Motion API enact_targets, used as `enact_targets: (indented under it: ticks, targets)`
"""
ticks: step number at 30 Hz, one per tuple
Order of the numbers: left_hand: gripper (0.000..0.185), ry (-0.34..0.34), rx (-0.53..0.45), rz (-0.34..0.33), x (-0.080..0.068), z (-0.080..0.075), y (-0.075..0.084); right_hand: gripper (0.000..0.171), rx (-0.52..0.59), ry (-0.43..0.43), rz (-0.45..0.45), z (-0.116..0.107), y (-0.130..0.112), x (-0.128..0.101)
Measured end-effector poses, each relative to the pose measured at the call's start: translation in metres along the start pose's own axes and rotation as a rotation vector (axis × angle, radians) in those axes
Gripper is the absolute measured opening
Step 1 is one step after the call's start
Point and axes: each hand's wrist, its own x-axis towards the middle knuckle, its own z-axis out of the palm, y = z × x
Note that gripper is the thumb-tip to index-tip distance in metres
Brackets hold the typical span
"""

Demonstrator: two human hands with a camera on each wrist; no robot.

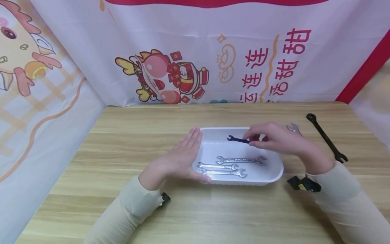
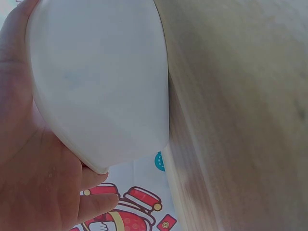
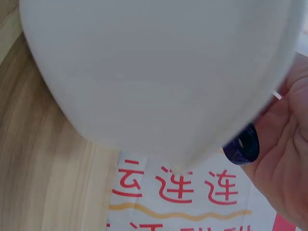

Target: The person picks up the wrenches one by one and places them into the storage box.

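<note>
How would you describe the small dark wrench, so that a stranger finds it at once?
Look at the white tray in the middle of the wooden table. Above its far right part, the right hand pinches a small dark wrench. Unlike the three silver wrenches lying in the tray, it is dark and held in the air, and much shorter than the long black wrench on the table.

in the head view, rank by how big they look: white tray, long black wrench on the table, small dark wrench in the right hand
1. white tray
2. long black wrench
3. small dark wrench, part hidden by the right hand, so its full length is unsure; it still looks the smallest.
</note>
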Motion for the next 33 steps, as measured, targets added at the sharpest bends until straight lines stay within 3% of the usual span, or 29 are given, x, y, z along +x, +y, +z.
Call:
enact_targets:
  ticks: [19,33]
  targets:
    - [0.141,0.01,0.005,0.0,0.0,0.0,-0.001,0.025,0.039,-0.119,0.025,0.025,0.006,0.021]
    - [0.141,-0.006,-0.011,-0.017,0.0,-0.001,0.0,0.02,-0.011,-0.109,-0.004,0.033,0.015,0.028]
